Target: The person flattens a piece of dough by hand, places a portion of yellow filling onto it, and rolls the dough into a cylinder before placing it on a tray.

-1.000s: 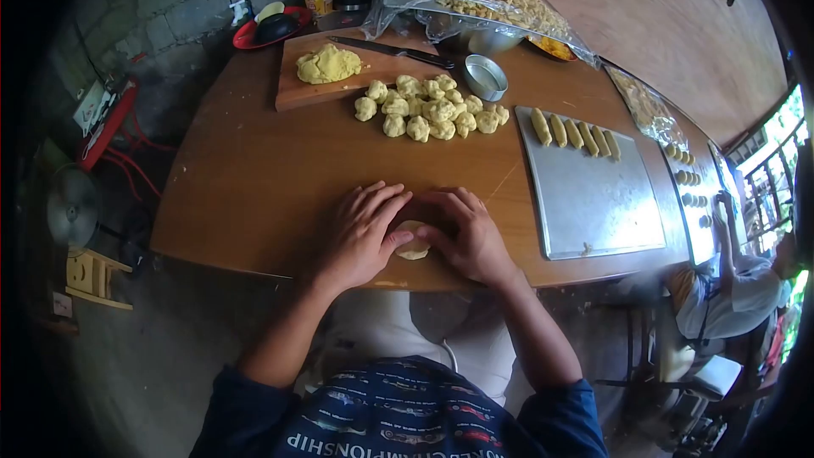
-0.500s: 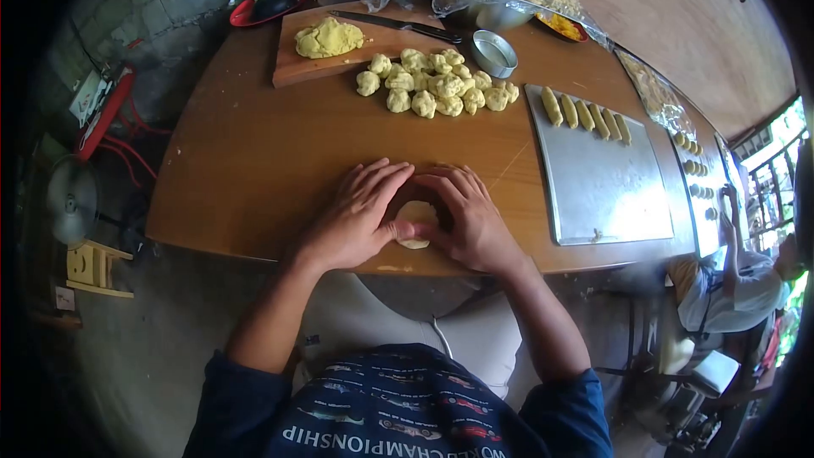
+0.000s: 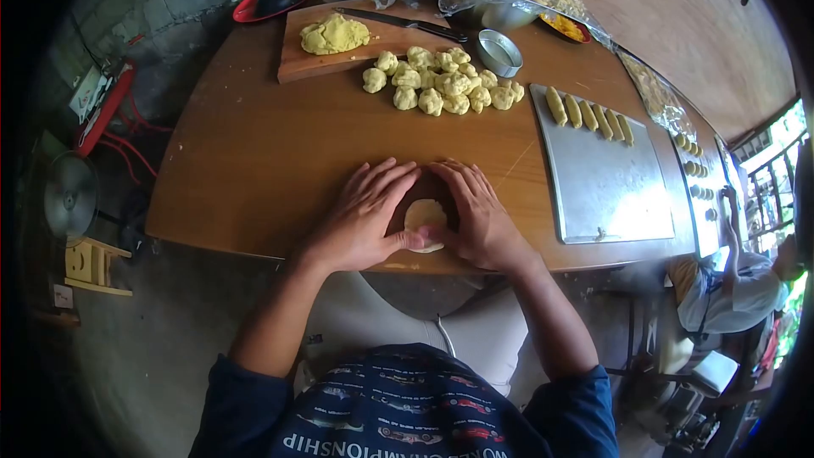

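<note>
A flattened round of pale dough [image 3: 421, 213] lies on the wooden table close to its near edge. On its left side rests my left hand [image 3: 365, 216], fingers stretched forward over the tabletop and thumb at the dough's near edge. My right hand [image 3: 482, 214] mirrors it on the right, fingers extended and its thumb touching the lower part of the dough. Both thumbs almost meet there and cover some of the round. Beyond the hands sits a cluster of lumpy yellow dough pieces [image 3: 431, 102].
A metal tray [image 3: 606, 191] with several dough rolls [image 3: 590, 114] is to the right. At the back are a cutting board [image 3: 298, 64], a large dough mass [image 3: 334, 35], a knife [image 3: 407, 23] and a round tin [image 3: 499, 53]. Another person [image 3: 738, 288] sits far right.
My right hand's fingers have straightened and moved slightly off the dough's far side, so more of the round shows. The thumbs remain at its near edge. The view has shifted slightly.
</note>
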A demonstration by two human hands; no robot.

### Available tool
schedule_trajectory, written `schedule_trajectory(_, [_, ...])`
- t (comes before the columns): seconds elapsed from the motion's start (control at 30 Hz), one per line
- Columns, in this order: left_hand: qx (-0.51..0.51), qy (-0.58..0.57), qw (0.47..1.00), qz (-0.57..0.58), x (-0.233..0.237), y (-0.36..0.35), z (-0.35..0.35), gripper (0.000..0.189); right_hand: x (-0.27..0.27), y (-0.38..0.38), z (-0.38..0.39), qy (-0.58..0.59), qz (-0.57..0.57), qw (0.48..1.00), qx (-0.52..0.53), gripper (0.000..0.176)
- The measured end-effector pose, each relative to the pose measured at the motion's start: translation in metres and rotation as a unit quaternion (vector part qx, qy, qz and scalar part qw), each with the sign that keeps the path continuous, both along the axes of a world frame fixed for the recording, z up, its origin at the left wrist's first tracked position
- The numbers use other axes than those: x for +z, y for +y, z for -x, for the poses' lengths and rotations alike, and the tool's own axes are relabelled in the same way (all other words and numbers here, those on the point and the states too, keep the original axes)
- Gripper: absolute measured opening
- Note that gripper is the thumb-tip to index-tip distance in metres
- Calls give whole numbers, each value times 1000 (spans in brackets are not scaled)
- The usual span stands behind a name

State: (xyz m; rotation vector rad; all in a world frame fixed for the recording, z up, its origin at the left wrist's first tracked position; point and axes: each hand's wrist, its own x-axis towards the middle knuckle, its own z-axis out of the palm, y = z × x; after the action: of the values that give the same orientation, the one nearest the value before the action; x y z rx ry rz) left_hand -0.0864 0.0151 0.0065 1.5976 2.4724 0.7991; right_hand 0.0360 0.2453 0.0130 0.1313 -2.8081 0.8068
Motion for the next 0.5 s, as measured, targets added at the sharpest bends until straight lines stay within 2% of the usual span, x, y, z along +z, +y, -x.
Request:
schedule_trajectory(0.07, [-3,-30,1000,-8,-2,1,2,87,2,-2,-2,11,17,1000,8,88])
schedule_trajectory(0.23, [4,57,998,31,-5,0,-7,87,1,-2,-8,10,18,1000,22,85])
schedule_trajectory(0.5, [-7,23,999,32,1,4,-5,90,4,0,-12,-8,62,997,36,84])
